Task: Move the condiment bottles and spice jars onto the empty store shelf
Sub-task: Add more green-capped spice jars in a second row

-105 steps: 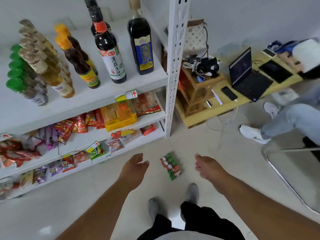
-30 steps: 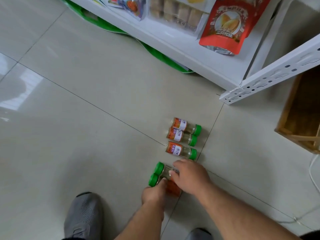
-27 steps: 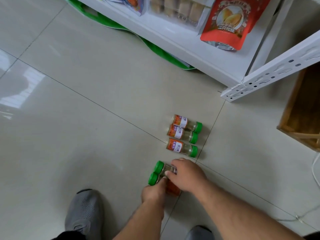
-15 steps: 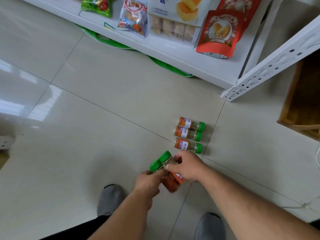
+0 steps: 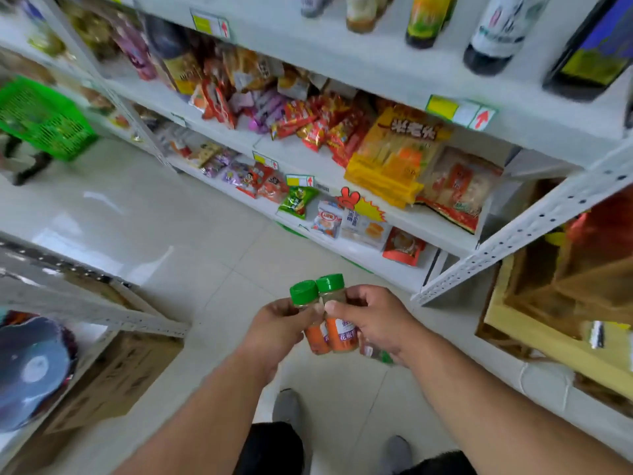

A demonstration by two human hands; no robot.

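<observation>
White shelving (image 5: 376, 73) is filling the upper view, bottles (image 5: 493, 32) standing on its top board. Below, the left hand (image 5: 277, 332) and right hand (image 5: 373, 320) are each clasping a green-capped jar (image 5: 337, 317), the two jars touching, raised over the floor. The carry looks underway; next, they likely need lifting to the top board and setting upright.

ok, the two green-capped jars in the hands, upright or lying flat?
Upright, slightly tilted: the two spice jars are held side by side between left hand and right hand, green caps on top, orange labels below.
</observation>
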